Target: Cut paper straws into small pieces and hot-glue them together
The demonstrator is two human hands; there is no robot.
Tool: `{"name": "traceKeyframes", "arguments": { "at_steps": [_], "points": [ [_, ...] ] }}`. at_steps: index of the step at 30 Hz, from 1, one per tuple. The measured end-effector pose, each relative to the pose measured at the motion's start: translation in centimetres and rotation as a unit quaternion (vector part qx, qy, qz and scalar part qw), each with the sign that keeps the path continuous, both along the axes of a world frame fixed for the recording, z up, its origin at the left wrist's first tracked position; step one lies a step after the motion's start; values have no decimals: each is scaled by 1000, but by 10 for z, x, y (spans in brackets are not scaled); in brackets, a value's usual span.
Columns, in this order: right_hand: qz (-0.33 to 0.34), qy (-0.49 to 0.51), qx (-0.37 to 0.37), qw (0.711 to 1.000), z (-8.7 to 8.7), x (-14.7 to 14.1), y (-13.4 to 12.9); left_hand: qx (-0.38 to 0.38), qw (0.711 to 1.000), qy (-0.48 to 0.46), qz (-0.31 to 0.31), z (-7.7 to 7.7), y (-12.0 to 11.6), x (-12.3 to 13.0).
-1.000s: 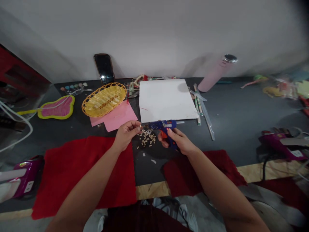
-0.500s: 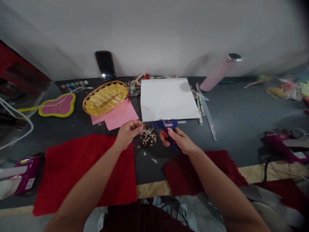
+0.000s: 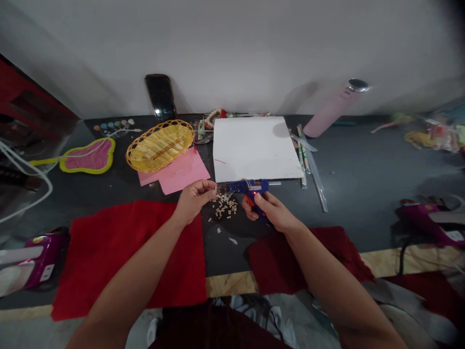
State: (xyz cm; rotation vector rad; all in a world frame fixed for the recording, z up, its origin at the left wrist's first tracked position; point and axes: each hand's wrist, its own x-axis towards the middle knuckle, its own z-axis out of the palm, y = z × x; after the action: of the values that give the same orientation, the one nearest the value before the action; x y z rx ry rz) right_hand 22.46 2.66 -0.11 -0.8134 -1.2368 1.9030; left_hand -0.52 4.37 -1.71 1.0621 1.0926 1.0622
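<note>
My right hand (image 3: 271, 209) is wrapped round the handle of a blue glue gun (image 3: 240, 187), whose small light glows red and whose clear glue stick (image 3: 275, 183) pokes out at the back. The nozzle points left, toward my left hand (image 3: 197, 199). That hand pinches a tiny pale piece between thumb and fingers, right at the nozzle tip; the fingers mostly hide it. Under the gun lies a loose heap of small pale beige pieces (image 3: 225, 208) on the dark table (image 3: 225, 259).
Behind are a white board (image 3: 254, 148), a yellow wicker basket (image 3: 162, 145) on pink paper (image 3: 185, 175), a leaning phone (image 3: 161, 97) and a pink bottle (image 3: 332, 111). Wrapped sticks (image 3: 315, 179) lie right. Red cloths (image 3: 134, 252) cover parts of the front edge; a purple device (image 3: 41, 257) sits left.
The whole view has shifted slightly. Both hands keep nearly the same pose, with the nozzle still at my left fingertips.
</note>
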Motion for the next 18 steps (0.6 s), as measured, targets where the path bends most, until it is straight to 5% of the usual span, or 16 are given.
{"name": "traceKeyframes", "arguments": {
  "at_steps": [18],
  "points": [
    [12, 12, -1, 1000, -1, 0, 1, -3, 1000, -14, 5, -3, 0, 0]
  ]
}}
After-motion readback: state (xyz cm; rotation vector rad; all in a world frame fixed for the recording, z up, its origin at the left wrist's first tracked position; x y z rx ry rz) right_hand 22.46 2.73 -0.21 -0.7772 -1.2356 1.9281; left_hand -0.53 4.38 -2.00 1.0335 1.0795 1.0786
